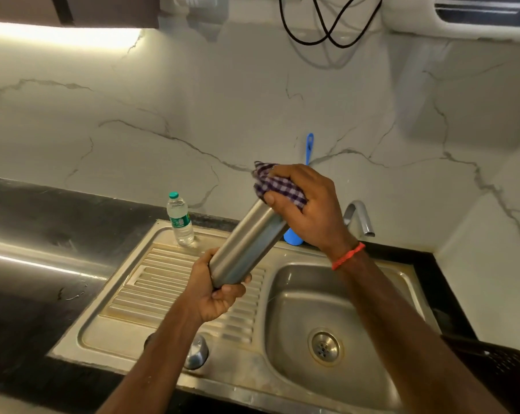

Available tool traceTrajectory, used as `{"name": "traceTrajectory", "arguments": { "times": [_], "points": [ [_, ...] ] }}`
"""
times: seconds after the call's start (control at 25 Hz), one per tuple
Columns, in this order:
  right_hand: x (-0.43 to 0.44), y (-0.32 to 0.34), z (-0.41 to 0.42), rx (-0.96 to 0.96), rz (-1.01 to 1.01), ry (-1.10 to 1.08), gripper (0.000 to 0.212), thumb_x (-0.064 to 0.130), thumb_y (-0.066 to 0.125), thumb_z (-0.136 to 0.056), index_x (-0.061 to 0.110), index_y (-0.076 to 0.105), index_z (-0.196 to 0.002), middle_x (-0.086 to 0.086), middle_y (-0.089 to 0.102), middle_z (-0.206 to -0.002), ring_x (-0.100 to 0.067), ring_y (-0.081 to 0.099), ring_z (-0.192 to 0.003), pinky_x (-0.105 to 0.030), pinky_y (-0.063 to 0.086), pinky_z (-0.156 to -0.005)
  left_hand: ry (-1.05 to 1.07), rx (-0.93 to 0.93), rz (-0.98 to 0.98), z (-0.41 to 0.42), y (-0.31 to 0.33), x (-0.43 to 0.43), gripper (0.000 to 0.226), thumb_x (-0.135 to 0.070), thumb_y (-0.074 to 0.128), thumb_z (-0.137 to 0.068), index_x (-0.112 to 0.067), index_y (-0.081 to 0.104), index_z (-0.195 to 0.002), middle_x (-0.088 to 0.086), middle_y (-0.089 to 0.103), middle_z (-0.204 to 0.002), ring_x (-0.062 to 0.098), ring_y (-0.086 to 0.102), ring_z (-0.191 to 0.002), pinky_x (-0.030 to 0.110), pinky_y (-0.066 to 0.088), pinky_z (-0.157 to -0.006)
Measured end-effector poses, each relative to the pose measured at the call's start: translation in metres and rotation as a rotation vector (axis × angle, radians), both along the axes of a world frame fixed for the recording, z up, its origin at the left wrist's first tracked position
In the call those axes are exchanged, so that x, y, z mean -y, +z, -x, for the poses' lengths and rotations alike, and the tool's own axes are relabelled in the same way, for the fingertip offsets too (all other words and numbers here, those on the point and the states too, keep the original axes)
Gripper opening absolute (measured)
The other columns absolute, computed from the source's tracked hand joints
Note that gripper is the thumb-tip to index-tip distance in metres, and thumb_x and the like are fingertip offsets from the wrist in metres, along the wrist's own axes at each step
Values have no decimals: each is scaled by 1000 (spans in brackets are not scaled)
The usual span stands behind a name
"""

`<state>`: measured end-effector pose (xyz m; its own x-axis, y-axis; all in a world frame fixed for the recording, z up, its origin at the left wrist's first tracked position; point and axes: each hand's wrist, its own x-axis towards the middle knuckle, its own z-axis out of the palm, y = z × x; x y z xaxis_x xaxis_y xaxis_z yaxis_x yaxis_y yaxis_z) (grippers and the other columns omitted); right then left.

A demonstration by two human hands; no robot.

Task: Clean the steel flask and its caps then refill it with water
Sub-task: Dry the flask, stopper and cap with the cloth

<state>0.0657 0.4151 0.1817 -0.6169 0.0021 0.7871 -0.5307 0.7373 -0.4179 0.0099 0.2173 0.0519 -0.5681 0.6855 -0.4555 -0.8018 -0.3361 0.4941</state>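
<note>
Gripping the tilted steel flask (246, 249) by its base, left grip (214, 297) (right grip (309, 210) clutching checked cloth (282, 186) over its top).

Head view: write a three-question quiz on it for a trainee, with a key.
1. True or false: the left hand grips the lower end of the steel flask.
2. What does the right hand hold against the flask's upper end? A sponge; B checked cloth; C brush.
3. Fill in: the plastic water bottle stands on the sink's ____.
Key: 1 true; 2 B; 3 drainboard.
</note>
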Motion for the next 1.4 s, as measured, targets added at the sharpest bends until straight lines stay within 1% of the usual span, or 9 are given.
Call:
{"name": "traceTrajectory", "arguments": {
  "times": [0.08,0.2,0.36,0.56,0.68,0.88,1.16,1.32,1.4],
  "points": [
    [-1,6,-4,-74,-41,44,41,43,63,-93,7,69,-110,-4,71,-102,-19,66,-95,-34,53,-84,-45,-30,-48,-8,3,-5,60,-48,51,-84,6,67,-105,20,52,-79,16,37,-33,14,21,-31],
    [-4,12,-2,76,375,-149,32,47,62,-93,17,70,-102,5,70,-83,-10,66,-77,-29,54,-72,284,-341,-1,-25,13,-23,45,-50,46,-96,-8,61,-104,15,59,-84,19,48,-47,19,35,-34],
    [-28,5,4,456,920,-277,61,68,64,-80,11,71,-101,-15,73,-94,-30,69,-79,-55,56,-82,630,-813,189,-39,11,-36,34,-40,43,-89,-13,46,-110,1,55,-105,5,66,-84,23,53,-54],
    [-25,-9,-7,294,1252,50,65,62,58,-82,16,64,-129,-9,71,-120,-31,66,-114,-51,49,-104,464,-435,258,-36,16,-45,38,-52,48,-96,-17,57,-107,17,55,-102,22,58,-72,26,45,-43],
    [-8,-1,-2,179,1240,97,69,64,54,-84,17,58,-135,-8,69,-123,-25,65,-115,-44,51,-101,350,-217,125,-46,14,-59,61,-57,45,-96,-1,58,-115,19,53,-86,18,45,-45,20,34,-31],
    [32,-25,-17,303,1218,157,58,60,33,-91,24,60,-128,-6,72,-110,-19,70,-102,-35,58,-87,382,-310,-45,-57,28,-76,65,-62,43,-94,0,62,-101,15,52,-68,15,40,-34,17,29,-29],
    [24,-45,-29,231,1516,139,55,61,37,-95,26,59,-132,-12,71,-119,-28,67,-113,-48,50,-102,452,-1120,232,-35,38,-67,53,-59,56,-89,-13,60,-116,14,62,-102,19,64,-90,32,54,-75],
    [27,-47,-34,316,1336,40,47,57,38,-95,29,60,-126,-9,73,-114,-23,70,-106,-51,52,-100,159,-1320,212,-35,64,-73,72,-69,55,-87,-27,37,-143,-15,63,-117,13,67,-107,27,58,-84],
    [28,-40,-35,306,1167,-37,52,56,40,-92,32,51,-137,-3,68,-119,-10,70,-100,-37,59,-90,118,-1241,175,-40,62,-76,69,-65,55,-89,-28,36,-144,-14,63,-122,13,65,-115,28,56,-89]
  ]
}}
